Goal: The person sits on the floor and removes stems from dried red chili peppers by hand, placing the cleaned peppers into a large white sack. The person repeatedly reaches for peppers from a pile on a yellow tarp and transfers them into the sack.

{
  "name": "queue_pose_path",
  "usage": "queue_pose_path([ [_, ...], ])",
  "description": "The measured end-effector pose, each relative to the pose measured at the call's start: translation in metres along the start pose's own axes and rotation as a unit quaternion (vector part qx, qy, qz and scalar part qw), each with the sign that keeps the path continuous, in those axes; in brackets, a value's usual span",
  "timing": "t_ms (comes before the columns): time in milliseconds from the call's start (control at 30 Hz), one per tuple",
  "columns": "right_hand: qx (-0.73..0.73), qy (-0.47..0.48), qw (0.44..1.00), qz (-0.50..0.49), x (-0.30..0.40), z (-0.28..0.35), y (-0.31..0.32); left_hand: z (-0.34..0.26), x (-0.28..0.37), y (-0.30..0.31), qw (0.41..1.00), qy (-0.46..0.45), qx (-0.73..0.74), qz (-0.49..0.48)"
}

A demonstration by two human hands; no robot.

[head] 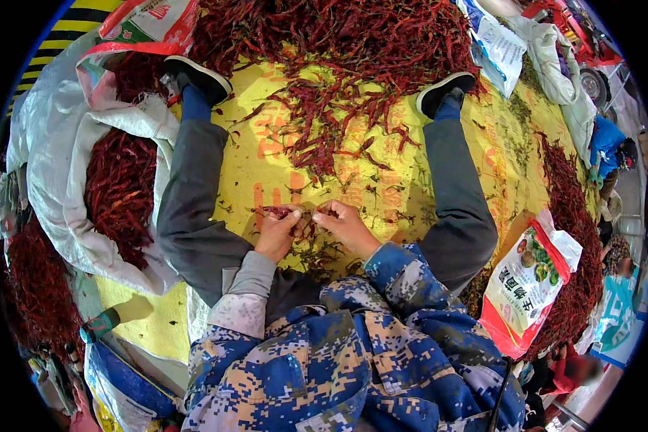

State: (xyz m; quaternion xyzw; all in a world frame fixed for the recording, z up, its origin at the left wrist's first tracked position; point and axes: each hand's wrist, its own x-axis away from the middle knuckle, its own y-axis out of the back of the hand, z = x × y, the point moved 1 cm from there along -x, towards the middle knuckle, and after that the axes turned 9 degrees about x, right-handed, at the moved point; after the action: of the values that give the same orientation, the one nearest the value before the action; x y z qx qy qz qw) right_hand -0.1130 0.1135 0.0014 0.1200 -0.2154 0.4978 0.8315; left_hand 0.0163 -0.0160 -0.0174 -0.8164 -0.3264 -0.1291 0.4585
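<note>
My left hand [278,233] holds dried red chili peppers [272,210], their ends sticking out past the fingers on the left side. Close beside it, my right hand [345,225] pinches at a stem end between thumb and forefinger. More dark red chili [309,231] hangs between the two hands. Under them lies a yellow woven sheet [243,162] with red printing, strewn with loose stems [324,254]. A small heap of dried chilies [316,140] spreads out ahead, between my outstretched legs.
A large mound of dried chilies [335,32] rises beyond my shoes. At left stands an open white woven sack [65,200] of chilies. A printed red-and-white bag [529,286] is at right, beside another chili pile [578,259]. Other people, one in a blue top [607,143], sit far right.
</note>
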Motion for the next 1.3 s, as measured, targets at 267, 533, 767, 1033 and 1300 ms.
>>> queue_pose_path([
  [267, -0.173, -0.014, 0.983, -0.065, 0.007, -0.001, 0.009, -0.002, 0.005, -0.004, 0.996, 0.085, -0.026, -0.008],
  [533, -0.093, 0.016, 0.993, -0.076, 0.018, 0.005, 0.011, -0.001, 0.009, 0.008, 0.997, 0.039, 0.060, -0.004],
  [767, -0.137, 0.019, 0.989, -0.056, 0.011, 0.004, -0.012, 0.007, 0.011, -0.012, 0.998, 0.031, 0.060, -0.018],
  [1033, -0.019, 0.019, 0.996, -0.085, 0.008, 0.005, -0.014, 0.008, 0.005, -0.001, 0.996, 0.064, -0.052, -0.020],
  [1300, -0.050, 0.058, 0.995, -0.063, -0.001, -0.007, -0.010, 0.006, 0.006, -0.006, 0.995, 0.029, -0.099, 0.006],
])
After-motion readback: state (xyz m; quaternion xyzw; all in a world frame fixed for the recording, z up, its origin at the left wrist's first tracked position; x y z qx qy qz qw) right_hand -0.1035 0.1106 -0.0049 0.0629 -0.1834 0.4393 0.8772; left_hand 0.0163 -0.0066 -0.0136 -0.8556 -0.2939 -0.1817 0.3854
